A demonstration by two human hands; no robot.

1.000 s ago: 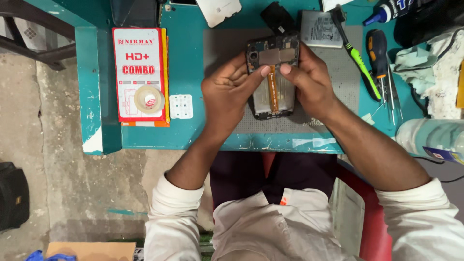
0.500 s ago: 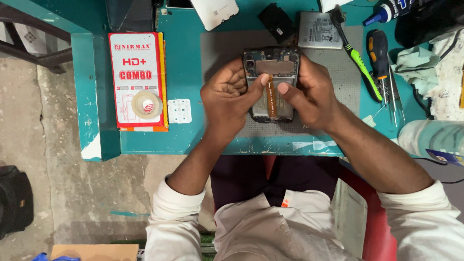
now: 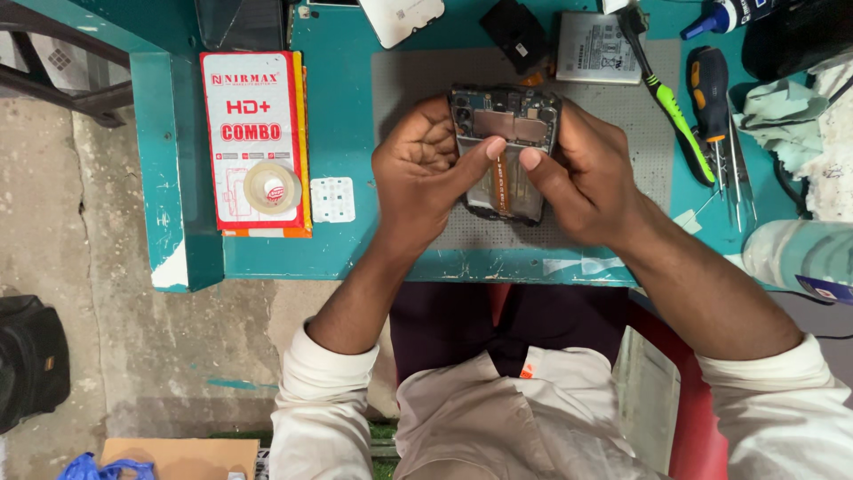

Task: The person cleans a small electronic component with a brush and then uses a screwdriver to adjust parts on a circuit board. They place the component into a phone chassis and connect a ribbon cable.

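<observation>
An opened phone body [image 3: 505, 120] with bare circuit boards and an orange flex strip is held above the grey work mat [image 3: 404, 89]. My left hand [image 3: 425, 178] grips its left side, thumb pressed on the strip near the middle. My right hand [image 3: 582, 178] grips the right side, its thumb meeting the left thumb on the strip. The phone's lower end is hidden behind my fingers.
A flat red and white box [image 3: 253, 98] with a tape roll [image 3: 271, 187] on it lies at left. A grey battery [image 3: 598, 49], green-handled screwdriver [image 3: 671, 111], dark screwdriver [image 3: 711, 84], tweezers [image 3: 736, 169] and cloth [image 3: 786, 102] sit at right. The teal table edge [image 3: 355, 262] runs below my hands.
Both hands and the phone have shifted slightly toward me and lower on the mat. My thumbs have come together on the orange strip.
</observation>
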